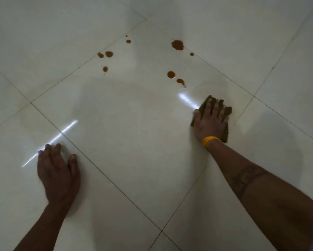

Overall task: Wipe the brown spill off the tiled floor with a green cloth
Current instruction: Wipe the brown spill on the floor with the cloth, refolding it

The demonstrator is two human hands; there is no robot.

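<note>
Your right hand point(211, 120) lies flat, fingers spread, pressing the green cloth point(224, 131) onto the tiled floor point(134, 142). It isn't gripping the cloth, just pinning it under the palm. Your left hand point(57, 171) is spread flat and empty on the floor, well apart, propping you up.

The brown spill point(177, 45) is scattered drops, all beyond the cloth. The nearest pair point(171, 74) sits just ahead and left of your fingertips; the biggest blot is further out by a grout line point(215, 69); a left cluster point(108, 54) lies further over. None of them looks wiped yet, so the job is probably at an early stage.

To do the step well:
- Keep the palm flat, pressure even, so the cloth doesn't bunch.
- Push forward-left over the near pair first, then on to the big blot.
- Sweep the drops towards each other, not outward, or you'll likely smear them.
- The blot by the grout may leave colour in the joint, so go along that line.
- Refold to a clean face if the cloth looks soaked.

Room is no problem: bare tile all round, no wall or furniture in view. The left cluster is a long reach, so shift your left hand closer before going for it.
</note>
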